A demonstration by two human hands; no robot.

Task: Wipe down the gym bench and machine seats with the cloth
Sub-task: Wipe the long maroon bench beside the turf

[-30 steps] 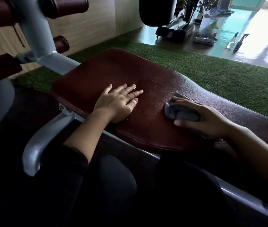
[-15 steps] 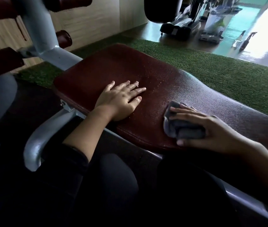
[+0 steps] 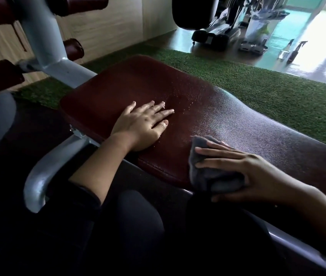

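A dark red padded bench (image 3: 130, 84) runs from the left to the lower right, with small droplets on its middle. My left hand (image 3: 141, 124) lies flat on the pad near its front edge, fingers straight and spread. My right hand (image 3: 245, 174) holds a bunched grey cloth (image 3: 210, 176) against the bench's front edge, fingers laid over the top and thumb curled under it.
A grey steel frame post (image 3: 44, 40) with red roller pads rises at the left, and a curved grey handle (image 3: 44, 172) sticks out below the bench. Green turf (image 3: 257, 90) lies behind. Other gym machines (image 3: 214, 34) and spray bottles (image 3: 295, 50) stand on the far floor.
My right hand has drawn the cloth toward me, from the middle of the pad down to its front edge. My left hand has stayed flat in place.
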